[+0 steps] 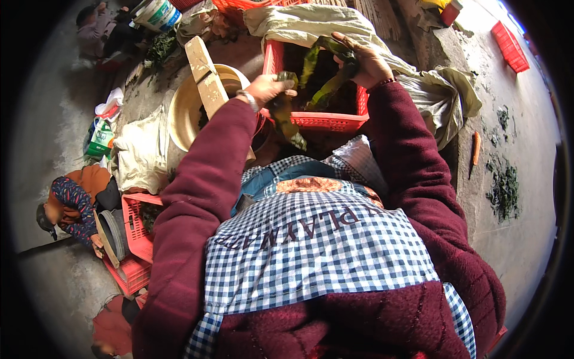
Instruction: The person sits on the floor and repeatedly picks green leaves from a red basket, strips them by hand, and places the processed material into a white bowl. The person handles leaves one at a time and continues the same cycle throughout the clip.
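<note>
My left hand [269, 91] is closed around a wet strip of dark green-brown leafy material, probably kelp [283, 117], which hangs down past the crate's near left corner. In my right hand [367, 63] is a second bunch of the same strips [329, 92], with loops drooping toward the crate. Both hands are above a red plastic crate [329, 120], whose shadowed inside is too dark to make out. A pale woven sack [314, 22] drapes over the crate's far side.
A cream tub [180, 114] with a wooden board [208, 83] across it stands left of the crate. An orange-handled knife [476, 148] and green scraps [503, 188] lie on the right floor. Co-workers [78, 197] sit at left, near more red crates [136, 229].
</note>
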{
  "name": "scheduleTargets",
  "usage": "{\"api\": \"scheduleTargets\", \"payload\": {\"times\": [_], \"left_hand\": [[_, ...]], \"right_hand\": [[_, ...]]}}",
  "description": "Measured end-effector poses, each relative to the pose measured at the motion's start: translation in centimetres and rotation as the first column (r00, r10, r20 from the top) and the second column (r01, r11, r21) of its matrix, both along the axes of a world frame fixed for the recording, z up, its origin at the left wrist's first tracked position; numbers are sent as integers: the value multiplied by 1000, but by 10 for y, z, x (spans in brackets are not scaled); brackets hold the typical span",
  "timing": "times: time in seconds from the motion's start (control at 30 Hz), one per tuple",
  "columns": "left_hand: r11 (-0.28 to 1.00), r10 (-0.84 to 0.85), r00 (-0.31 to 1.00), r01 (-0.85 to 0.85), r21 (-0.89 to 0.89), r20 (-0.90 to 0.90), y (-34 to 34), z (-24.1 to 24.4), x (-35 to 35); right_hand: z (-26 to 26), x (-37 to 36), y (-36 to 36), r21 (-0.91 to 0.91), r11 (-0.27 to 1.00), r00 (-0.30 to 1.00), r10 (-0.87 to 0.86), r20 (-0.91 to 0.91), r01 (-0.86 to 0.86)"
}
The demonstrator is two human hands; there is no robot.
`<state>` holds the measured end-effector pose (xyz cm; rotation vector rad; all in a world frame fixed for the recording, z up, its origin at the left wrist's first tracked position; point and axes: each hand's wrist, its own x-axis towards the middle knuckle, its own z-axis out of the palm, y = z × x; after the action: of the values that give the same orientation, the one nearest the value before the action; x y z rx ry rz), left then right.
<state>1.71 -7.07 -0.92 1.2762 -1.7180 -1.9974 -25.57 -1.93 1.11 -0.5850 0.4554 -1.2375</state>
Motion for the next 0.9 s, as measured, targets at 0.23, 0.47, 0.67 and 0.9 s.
{"api": "scheduleTargets", "payload": {"times": [0.23,0.47,0.67,0.9], "left_hand": [[679,14,907,300,-670,421,39,-31,-22],[405,-130,977,208,-890,169,61,7,-52],[995,33,948,-1,102,-317,86,15,-26],[966,238,951,-253,-52,-197,84,5,-11]], "right_hand": [[2,22,2,-22,998,996,52,71,-50],[12,43,3,-14,997,997,-81,20,81],[-17,29,-12,9,956,952,-291,-94,293],[-27,59,-2,168,984,991,42,126,-63]]}}
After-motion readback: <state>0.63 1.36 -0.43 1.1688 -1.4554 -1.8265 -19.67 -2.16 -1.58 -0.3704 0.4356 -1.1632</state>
